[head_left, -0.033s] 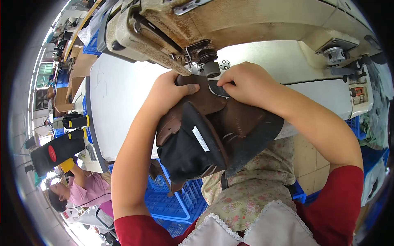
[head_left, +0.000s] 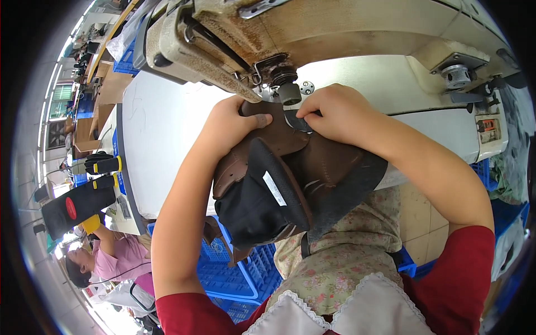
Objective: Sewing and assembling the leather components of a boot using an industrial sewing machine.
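A brown leather shoe upper (head_left: 330,162) with a black fabric lining (head_left: 245,209) and a small white label (head_left: 274,188) lies at the front edge of the sewing machine bed. Its far end reaches up to the machine's needle area (head_left: 288,92). My left hand (head_left: 231,123) grips the leather on the left, thumb pressed on top and fingers mostly hidden. My right hand (head_left: 338,114) is closed in a pinch at a small dark curved piece (head_left: 296,120) with a pale edge, lying against the leather. The needle tip is hidden.
The sewing machine's arm (head_left: 357,39) spans the top, above a white table (head_left: 156,139). Blue plastic crates (head_left: 229,279) stand below the table edge, with brown pieces hanging over one. At far left a person in a pink top (head_left: 120,259) works beside a black padded form (head_left: 78,204).
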Motion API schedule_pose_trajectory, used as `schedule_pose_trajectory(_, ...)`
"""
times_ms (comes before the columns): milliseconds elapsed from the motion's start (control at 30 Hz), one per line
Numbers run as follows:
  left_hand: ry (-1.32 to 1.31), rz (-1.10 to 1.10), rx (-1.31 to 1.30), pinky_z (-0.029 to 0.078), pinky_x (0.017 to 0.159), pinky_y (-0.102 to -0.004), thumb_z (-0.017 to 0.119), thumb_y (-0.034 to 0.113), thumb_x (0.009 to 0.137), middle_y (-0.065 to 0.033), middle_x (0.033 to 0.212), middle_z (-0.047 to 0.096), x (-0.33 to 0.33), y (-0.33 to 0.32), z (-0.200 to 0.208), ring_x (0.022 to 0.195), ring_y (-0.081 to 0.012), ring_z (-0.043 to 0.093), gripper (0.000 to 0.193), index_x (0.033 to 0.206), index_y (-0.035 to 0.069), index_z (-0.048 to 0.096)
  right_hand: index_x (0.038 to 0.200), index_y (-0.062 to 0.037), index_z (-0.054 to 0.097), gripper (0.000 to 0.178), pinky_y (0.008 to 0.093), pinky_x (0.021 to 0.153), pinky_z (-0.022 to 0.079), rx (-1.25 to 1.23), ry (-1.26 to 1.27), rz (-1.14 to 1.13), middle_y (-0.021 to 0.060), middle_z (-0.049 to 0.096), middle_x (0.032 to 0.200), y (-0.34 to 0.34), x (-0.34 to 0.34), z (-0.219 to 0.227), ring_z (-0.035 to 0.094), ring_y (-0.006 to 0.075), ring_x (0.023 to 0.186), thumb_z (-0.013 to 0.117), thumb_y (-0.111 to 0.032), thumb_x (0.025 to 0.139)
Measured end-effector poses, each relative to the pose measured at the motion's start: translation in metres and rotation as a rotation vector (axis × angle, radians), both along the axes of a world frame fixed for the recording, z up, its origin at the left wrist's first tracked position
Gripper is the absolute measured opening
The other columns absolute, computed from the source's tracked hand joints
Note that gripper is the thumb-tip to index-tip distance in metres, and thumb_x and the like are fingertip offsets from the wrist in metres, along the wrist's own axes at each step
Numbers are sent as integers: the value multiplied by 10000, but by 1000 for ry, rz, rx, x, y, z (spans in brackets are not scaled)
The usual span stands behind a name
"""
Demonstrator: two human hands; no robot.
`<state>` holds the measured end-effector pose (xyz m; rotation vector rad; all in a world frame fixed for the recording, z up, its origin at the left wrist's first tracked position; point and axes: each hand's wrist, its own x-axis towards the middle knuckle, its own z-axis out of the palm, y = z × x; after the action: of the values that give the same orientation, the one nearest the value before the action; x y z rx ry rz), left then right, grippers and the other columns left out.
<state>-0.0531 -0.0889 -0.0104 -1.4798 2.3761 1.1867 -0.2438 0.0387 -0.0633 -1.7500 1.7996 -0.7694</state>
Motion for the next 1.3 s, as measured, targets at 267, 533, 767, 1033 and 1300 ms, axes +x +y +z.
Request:
schedule_pose_trajectory(267, -7, 25, -16, 526, 809, -341, 811, 240, 742, -128, 965, 729, 0, 4, 4, 862, -205, 682, 444, 1086, -16, 696, 927, -84, 780, 174, 393, 804, 551, -57, -18, -14, 118, 741, 936, 1, 6, -6, 700, 301, 880, 658, -156, 826)
schedule_pose_trajectory(533, 44, 55, 32, 524, 799, -338, 807, 244, 740, -116, 919, 731, -2, -1, 1, 832, -199, 676, 431, 1064, -23, 710, 869, -65, 768, 172, 407, 741, 544, -111, 33, -25, 139, 724, 839, -11, -3, 4, 690, 324, 808, 671, -188, 799)
schedule_pose_trajectory(767, 101, 70, 9, 523, 774, -328, 796, 208, 758, -109, 907, 730, 3, -13, -16, 808, -187, 673, 384, 1050, -29, 718, 784, -35, 736, 211, 427, 686, 522, 21, 140, 87, 171, 683, 734, -29, -12, 20, 670, 339, 736, 673, -236, 771)
schedule_pose_trajectory(1033, 80, 84, -61, 523, 743, -338, 794, 175, 755, -118, 872, 729, -2, -6, -7, 765, -200, 671, 365, 1037, -43, 717, 835, -116, 770, 168, 418, 764, 558, 74, 112, 74, 107, 731, 862, -25, -10, 16, 699, 298, 851, 637, -160, 743)
schedule_pose_trajectory(1300, 82, 76, -112, 521, 758, -338, 790, 168, 749, -124, 876, 728, -5, -2, -5, 765, -203, 668, 365, 1037, -43, 714, 856, -63, 773, 182, 407, 723, 537, -48, 31, 96, 143, 722, 800, -24, -12, 0, 693, 320, 778, 689, -210, 788)
